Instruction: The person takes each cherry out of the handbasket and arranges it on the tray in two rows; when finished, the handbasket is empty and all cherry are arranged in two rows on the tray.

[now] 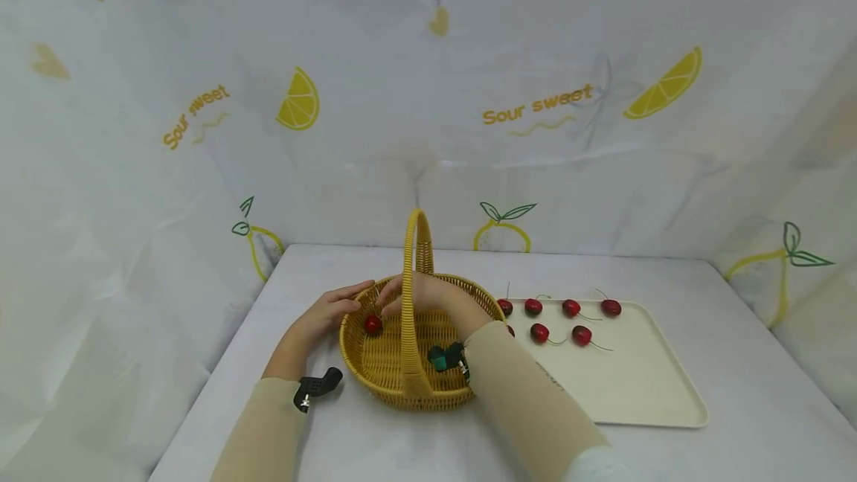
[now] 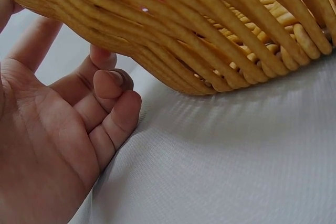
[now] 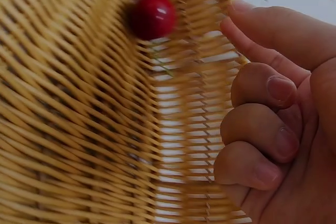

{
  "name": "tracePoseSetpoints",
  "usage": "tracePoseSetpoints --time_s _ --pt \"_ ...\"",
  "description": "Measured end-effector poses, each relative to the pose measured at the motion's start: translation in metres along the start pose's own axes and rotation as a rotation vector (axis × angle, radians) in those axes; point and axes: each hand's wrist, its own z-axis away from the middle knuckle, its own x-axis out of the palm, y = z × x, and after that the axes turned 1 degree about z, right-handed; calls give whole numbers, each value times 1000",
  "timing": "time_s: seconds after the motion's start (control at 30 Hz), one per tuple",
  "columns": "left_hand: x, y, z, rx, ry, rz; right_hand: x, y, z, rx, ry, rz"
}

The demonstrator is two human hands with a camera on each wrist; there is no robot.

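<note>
A yellow wicker basket with a tall arched handle stands on the table; inside, near its left wall, lies a red cherry. My left hand is at the basket's left rim, its thumb and index finger touching the edge. Lower fingers of that hand bend beside the outer wall in the left wrist view. Reaching in behind the handle, my right hand is above the cherry. In the right wrist view the cherry and its green stem are apart from the hand, whose thumb and index finger extend while the other fingers curl.
A cream tray lies right of the basket, partly behind my right sleeve. Several cherries with stems, among them a dark red cherry, lie along its far side. A white cloth printed with lemons hangs behind the table.
</note>
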Motion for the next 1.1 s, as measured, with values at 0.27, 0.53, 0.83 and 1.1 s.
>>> tracePoseSetpoints --time_s 0.27,0.53,0.83,1.1 --pt "2 2 1 48 -7 1 30 14 -34 17 -73 60" --pt "2 3 0 46 -5 3 41 23 -47 14 -59 178" --pt "2 1 1 45 -9 7 33 0 -23 49 -92 124" --pt "0 1 1 28 -11 5 9 -16 1 83 -3 151"
